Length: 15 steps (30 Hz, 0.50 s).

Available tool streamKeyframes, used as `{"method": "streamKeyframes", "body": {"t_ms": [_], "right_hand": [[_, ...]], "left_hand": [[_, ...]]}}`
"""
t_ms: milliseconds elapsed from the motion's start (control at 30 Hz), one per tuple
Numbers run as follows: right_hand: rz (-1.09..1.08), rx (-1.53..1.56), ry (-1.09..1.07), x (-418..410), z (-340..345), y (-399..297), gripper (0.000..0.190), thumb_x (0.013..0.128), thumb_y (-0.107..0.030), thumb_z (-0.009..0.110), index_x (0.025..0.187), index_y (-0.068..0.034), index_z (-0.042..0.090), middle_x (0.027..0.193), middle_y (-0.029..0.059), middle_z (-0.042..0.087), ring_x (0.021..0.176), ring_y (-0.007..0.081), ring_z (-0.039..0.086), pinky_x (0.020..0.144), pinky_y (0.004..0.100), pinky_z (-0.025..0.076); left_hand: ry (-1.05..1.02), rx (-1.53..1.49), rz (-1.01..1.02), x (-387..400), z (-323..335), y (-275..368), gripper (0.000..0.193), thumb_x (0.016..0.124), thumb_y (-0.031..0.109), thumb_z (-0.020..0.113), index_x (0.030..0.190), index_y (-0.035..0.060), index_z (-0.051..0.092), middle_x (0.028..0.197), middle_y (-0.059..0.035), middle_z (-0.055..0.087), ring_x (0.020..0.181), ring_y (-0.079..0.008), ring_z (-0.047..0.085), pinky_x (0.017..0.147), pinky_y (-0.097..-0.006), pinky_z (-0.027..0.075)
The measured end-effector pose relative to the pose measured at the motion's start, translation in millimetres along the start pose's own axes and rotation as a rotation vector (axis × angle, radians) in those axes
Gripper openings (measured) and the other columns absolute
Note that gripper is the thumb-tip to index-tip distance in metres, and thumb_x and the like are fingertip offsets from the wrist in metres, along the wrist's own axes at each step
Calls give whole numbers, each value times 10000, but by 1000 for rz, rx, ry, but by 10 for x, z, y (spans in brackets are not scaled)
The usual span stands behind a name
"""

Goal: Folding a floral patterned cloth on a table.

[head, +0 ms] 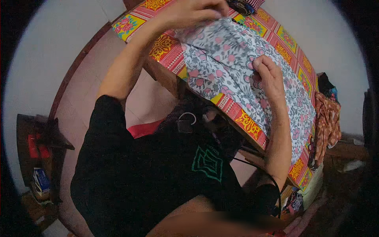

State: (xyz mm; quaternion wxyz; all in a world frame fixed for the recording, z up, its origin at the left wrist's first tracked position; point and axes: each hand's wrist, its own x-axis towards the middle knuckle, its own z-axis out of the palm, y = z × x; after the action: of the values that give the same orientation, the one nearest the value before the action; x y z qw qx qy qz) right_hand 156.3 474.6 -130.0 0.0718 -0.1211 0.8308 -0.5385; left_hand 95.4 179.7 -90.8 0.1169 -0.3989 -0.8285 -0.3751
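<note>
A white cloth with pink and grey flowers is spread over a table and partly creased. My right hand is at its middle, thumb and fingers pinching a raised part of the fabric. Near the cloth's far left edge, my left hand is bent over the fabric at the top of the view; it is blurred, and its grip is hard to make out. A section of the cloth between the two hands is blurred too. Small dark items lie by the cloth's upper edge.
A red and yellow patterned cover lies on the table. Dark and striped fabric sits at its far edge. An orange-brown patterned garment hangs at the right end. A black cable runs by my right forearm. Boxes stand at left.
</note>
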Motion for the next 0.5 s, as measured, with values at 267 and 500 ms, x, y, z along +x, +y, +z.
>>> {"method": "streamKeyframes", "body": {"t_ms": [267, 500], "right_hand": [[-290, -893, 201, 100, -176, 387, 226, 882, -253, 626, 855, -31, 597, 795, 106, 611, 755, 277, 604, 670, 363, 466], [-857, -624, -75, -259, 463, 44, 349, 700, -183, 750, 996, -62, 612, 915, 128, 571, 811, 305, 589, 726, 404, 502]], "left_hand": [[75, 535, 107, 355, 537, -224, 208, 902, 182, 605, 1063, 52, 595, 1034, -103, 609, 962, -264, 599, 830, -386, 464], [-12, 134, 50, -860, 422, 405, 173, 780, 140, 704, 929, 92, 630, 847, -77, 581, 838, -279, 598, 735, -390, 468]]}}
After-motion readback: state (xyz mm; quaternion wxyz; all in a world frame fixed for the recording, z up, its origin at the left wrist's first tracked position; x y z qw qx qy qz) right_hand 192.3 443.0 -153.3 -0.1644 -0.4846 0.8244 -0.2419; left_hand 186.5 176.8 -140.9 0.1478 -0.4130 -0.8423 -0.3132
